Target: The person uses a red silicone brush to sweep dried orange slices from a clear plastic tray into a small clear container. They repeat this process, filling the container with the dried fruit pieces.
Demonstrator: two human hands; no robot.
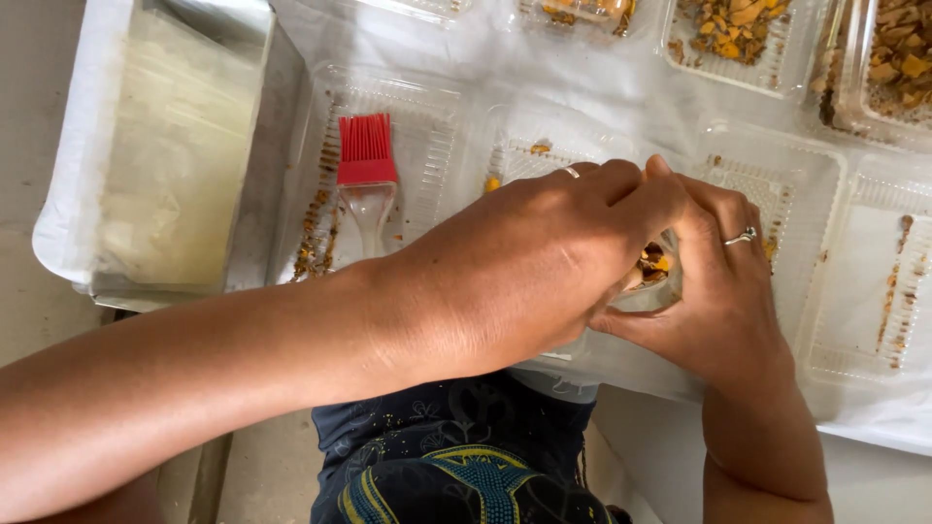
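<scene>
My left hand [515, 272] and my right hand [714, 291] meet over a clear plastic tray [524, 155] on a white-covered table. Between them they grip a small clear container or bag [652, 272] holding yellow and brown crumbly pieces. The left hand's fingers cover most of it from above, and the right hand cups it from the right side. Each hand wears a ring. A red silicone brush with a clear handle [367, 165] lies in another clear tray [427, 126] to the left of my hands, untouched.
A metal tin [262, 184] lined with white paper stands at the left. Several clear trays with orange-brown crumbs lie along the back [733, 39] and at the right [874, 291]. The table's near edge runs just past my wrists.
</scene>
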